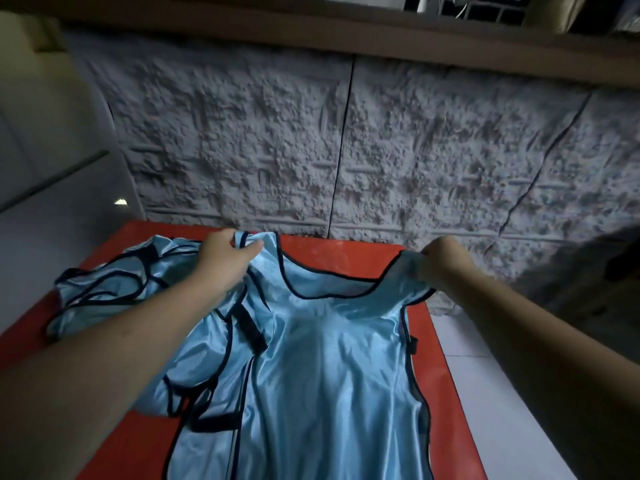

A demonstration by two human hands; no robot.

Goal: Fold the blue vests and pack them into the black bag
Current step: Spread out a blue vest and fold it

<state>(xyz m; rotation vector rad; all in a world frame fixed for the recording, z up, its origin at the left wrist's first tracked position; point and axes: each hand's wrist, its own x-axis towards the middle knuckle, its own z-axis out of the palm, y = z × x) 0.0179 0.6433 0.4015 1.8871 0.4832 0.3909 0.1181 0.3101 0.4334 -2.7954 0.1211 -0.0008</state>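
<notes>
Along the far edge of the red worktop (349,252), the left hand (225,252) and right hand (446,259) each pinch a shoulder strap of a blue vest (329,358), whose body runs back between the forearms. This looks like spreading before the first fold; next it needs smoothing flat. More blue vests (114,282) lie crumpled at the far left corner, under the left forearm; no black bag is in view.

Lower part of spread vest (332,358) cut off by bottom edge of frame; hem not visible. Table (349,258) mostly covered by cloth, front part out of frame. Fingertips of left hand (225,254) hidden in shoulder fabric. Fingers of right hand (441,259) hidden behind knuckles and bunched cloth. Pile of vests (114,289) at left partly hidden under left forearm; number of pieces cannot tell. Dark shape (623,254) at right edge cut off, blurred; cannot identify. Objects on shelf (485,8) at top edge cut off, unclear.
</notes>
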